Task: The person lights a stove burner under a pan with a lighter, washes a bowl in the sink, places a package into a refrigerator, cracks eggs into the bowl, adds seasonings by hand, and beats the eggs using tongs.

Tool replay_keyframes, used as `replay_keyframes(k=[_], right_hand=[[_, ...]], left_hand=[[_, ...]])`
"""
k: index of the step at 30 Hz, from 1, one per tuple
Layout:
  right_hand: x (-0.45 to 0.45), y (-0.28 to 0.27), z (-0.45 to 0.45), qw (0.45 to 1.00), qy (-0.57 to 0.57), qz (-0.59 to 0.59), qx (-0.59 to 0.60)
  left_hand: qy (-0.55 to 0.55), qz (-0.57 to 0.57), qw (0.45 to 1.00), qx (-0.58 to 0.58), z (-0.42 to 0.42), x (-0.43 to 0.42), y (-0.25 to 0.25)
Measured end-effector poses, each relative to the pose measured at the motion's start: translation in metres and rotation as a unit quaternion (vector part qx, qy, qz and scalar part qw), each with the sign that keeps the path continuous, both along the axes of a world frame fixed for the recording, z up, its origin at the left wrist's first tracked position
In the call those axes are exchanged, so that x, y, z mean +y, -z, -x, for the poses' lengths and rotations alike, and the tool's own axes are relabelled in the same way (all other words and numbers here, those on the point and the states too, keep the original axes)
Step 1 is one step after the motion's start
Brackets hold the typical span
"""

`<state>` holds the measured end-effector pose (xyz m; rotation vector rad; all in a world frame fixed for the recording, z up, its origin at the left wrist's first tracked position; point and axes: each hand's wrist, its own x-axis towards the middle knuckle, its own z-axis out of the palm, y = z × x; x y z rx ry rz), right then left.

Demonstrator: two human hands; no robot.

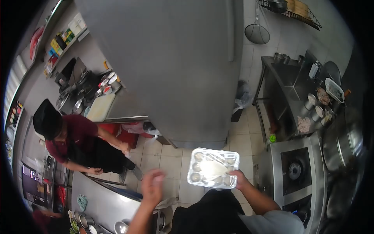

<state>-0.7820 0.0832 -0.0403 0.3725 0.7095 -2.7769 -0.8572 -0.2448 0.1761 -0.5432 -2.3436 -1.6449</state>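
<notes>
Tray [192,182]: looks packed, round pieces [196,176] in place; held above floor [171,155], not set down.
Right hand [240,180]: grip pinching tray's edge.
Left hand [152,188]: near table [102,192]; blurred, cannot tell if grip is spread.

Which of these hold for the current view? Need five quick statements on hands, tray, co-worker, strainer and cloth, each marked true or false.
1. The right hand grips the tray at its edge. True.
2. The left hand grips the tray too. False: the left hand is raised apart from it, blurred by motion.
3. The co-worker wears a black hat and a dark red shirt. True.
4. The round strainer lies on the stove. False: the strainer hangs against the tiled wall.
5. The green cloth lies on the floor. False: the green cloth is on the metal counter at lower left.
</notes>
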Motion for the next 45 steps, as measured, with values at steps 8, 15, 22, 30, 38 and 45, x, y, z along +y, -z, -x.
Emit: replay_keyframes(k=[8, 15, 22, 30, 38, 45], right_hand=[[0.153, 0.025, -0.065, 0.960, 0.266, -0.085, -0.032], [0.197, 0.030, -0.120, 0.927, 0.360, -0.083, -0.063], [0.214, 0.046, -0.133, 0.938, 0.335, -0.038, -0.076], [0.208, 0.042, -0.085, 0.949, 0.306, -0.050, -0.063], [0.198, 0.070, -0.018, 0.971, 0.233, -0.007, -0.058], [0.166, 0.066, 0.052, 0.990, 0.116, -0.058, -0.053]], left_hand=[[0.155, 0.593, 0.570, 0.547, 0.171, 0.383, -0.037], [0.165, 0.778, 0.446, 0.411, 0.228, 0.433, 0.006], [0.146, 0.740, 0.534, 0.383, 0.179, 0.410, 0.009], [0.178, 0.614, 0.730, 0.243, 0.066, 0.323, 0.013], [0.161, 0.593, 0.784, 0.085, 0.014, 0.235, 0.030], [-0.001, 0.551, 0.832, -0.071, 0.000, 0.164, 0.032]])
